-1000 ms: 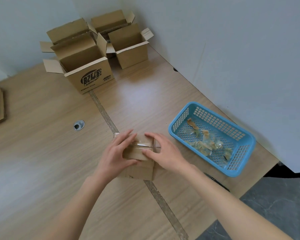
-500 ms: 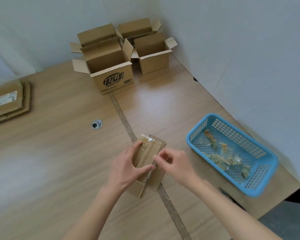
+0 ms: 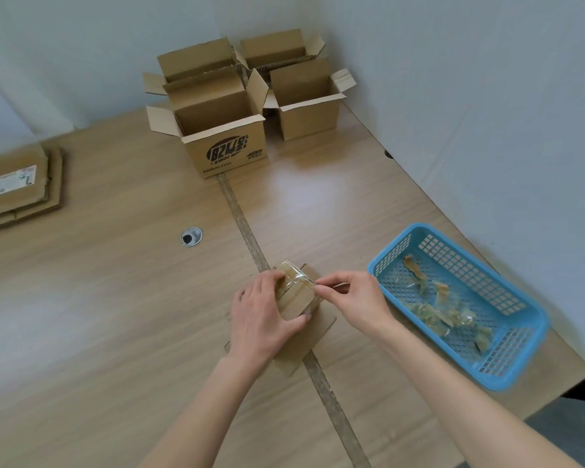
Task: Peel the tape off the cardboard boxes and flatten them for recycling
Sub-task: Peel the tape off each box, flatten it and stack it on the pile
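Note:
A small brown cardboard box (image 3: 299,297) lies on the wooden table (image 3: 115,315) in front of me, with clear tape (image 3: 298,276) across its top. My left hand (image 3: 262,319) grips the box from the left, thumb along its near edge. My right hand (image 3: 352,300) pinches the tape's end at the box's right edge, thumb and forefinger together. Part of the box is hidden under my left hand.
A blue plastic basket (image 3: 520,363) holding several peeled tape scraps stands at the right table edge. Several opened boxes, one printed (image 3: 227,153), stand at the far corner by the wall. Flattened cardboard (image 3: 17,184) is stacked at the far left. A cable hole (image 3: 192,236) sits mid-table.
The box has been turned on the table, and my right hand has gone from resting on it to pinching the tape end at its right edge. My view has shifted left.

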A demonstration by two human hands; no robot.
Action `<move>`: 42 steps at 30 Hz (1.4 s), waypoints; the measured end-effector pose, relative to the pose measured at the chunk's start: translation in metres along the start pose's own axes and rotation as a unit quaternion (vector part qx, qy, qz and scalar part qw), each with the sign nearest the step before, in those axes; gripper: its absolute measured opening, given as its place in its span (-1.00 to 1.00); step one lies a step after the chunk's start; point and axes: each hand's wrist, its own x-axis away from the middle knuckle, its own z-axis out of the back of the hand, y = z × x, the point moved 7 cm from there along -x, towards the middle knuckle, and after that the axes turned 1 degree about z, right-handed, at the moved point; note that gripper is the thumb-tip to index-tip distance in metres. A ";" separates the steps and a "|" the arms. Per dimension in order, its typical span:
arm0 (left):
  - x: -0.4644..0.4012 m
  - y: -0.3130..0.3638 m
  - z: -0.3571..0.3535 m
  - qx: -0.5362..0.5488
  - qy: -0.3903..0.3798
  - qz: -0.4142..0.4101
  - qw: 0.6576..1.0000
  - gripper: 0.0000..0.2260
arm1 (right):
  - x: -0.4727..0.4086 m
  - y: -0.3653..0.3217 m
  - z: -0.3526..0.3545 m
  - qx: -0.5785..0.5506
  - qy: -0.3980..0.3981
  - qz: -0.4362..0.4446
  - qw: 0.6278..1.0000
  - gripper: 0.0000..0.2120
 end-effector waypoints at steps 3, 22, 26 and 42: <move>0.001 -0.004 -0.001 0.016 0.002 0.007 1.000 -0.32 | 0.000 0.005 0.002 -0.041 -0.054 0.001 0.998 -0.86; -0.004 -0.007 0.002 -0.028 -0.035 -0.071 0.996 -0.32 | 0.008 -0.005 -0.012 0.225 -0.108 0.124 0.960 -0.93; -0.004 -0.002 0.003 -0.047 -0.053 -0.112 0.991 -0.32 | 0.009 0.011 -0.012 0.111 -0.241 -0.069 0.961 -0.86; -0.001 0.003 0.003 -0.040 -0.083 -0.134 0.987 -0.31 | 0.032 0.002 0.005 0.094 -0.135 0.199 0.966 -0.69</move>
